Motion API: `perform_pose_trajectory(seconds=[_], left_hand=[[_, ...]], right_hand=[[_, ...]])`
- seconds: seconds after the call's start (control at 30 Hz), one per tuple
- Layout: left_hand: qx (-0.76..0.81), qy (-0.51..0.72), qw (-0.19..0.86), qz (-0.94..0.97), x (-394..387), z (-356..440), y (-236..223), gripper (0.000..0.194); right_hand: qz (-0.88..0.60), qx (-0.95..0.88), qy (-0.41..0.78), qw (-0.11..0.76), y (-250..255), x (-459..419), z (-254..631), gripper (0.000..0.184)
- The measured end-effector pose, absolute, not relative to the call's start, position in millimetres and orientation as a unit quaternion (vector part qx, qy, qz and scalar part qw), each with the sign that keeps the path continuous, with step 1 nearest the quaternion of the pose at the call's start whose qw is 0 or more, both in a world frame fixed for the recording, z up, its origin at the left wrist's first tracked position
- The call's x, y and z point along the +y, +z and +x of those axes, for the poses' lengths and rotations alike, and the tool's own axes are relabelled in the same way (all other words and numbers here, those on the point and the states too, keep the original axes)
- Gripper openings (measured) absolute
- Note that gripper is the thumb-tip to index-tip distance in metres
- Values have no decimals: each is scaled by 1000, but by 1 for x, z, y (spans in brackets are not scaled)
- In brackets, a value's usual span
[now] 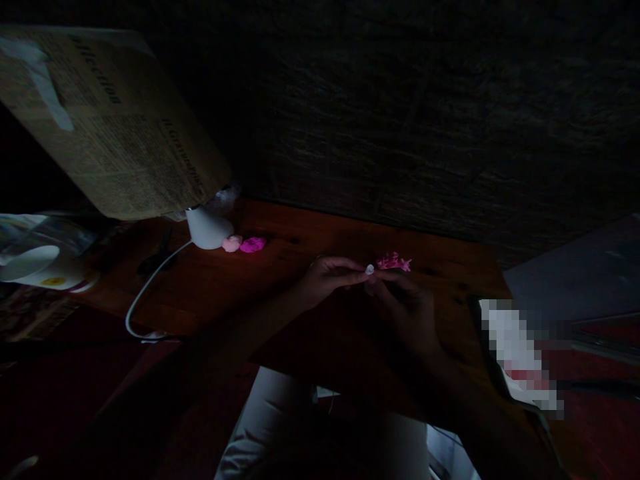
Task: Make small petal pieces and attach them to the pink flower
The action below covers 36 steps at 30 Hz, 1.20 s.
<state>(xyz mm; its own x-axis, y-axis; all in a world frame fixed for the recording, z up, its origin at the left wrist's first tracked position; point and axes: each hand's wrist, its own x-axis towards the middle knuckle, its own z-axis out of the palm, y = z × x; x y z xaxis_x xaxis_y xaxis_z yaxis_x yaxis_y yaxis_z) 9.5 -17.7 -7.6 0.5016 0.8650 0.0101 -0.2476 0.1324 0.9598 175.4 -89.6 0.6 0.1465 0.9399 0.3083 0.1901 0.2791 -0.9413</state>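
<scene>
Above the wooden table, my left hand (329, 277) and my right hand (411, 307) meet at the fingertips. Pinched between them is a small whitish lump (369, 269), which looks like soft clay; its exact shape is too dark to make out. Just behind my right fingers lies a cluster of thin pink pieces (395, 261). Farther left, a light pink clay lump (232, 243) touches a bright magenta clay lump (253, 245) at the foot of the lamp.
A table lamp with a newsprint-patterned shade (135, 127) stands at the left, its white cord (143, 293) looping over the table (310, 223). A paper cup (35, 267) sits at far left. A lit tablet-like device with a blurred screen (515, 347) lies at the right edge. Light is dim.
</scene>
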Motion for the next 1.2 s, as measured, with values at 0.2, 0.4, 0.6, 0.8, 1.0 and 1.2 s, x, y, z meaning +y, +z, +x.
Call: perform_pose_trajectory(seconds=[0.2, 0.4, 0.6, 0.8, 1.0, 1.2], left_hand=[[286, 389, 701, 524, -17, 10, -6, 34], [299, 377, 761, 436, -18, 14, -9, 46], [311, 362, 775, 415, -20, 15, -6, 47], [315, 365, 775, 409, -18, 12, -1, 45], [317, 365, 773, 411, -18, 11, -1, 48], [322, 382, 759, 418, -19, 13, -1, 49]], right_hand=[[-502, -567, 331, 563, 1, -89, 176, 11], [-491, -521, 403, 570, 6, -88, 171, 22], [-495, -474, 441, 580, 8, -86, 170, 24], [-494, -465, 462, 572, 10, -84, 171, 29], [-487, -437, 490, 576, 8, -82, 171, 38], [-483, -425, 519, 564, 10, -82, 171, 38]])
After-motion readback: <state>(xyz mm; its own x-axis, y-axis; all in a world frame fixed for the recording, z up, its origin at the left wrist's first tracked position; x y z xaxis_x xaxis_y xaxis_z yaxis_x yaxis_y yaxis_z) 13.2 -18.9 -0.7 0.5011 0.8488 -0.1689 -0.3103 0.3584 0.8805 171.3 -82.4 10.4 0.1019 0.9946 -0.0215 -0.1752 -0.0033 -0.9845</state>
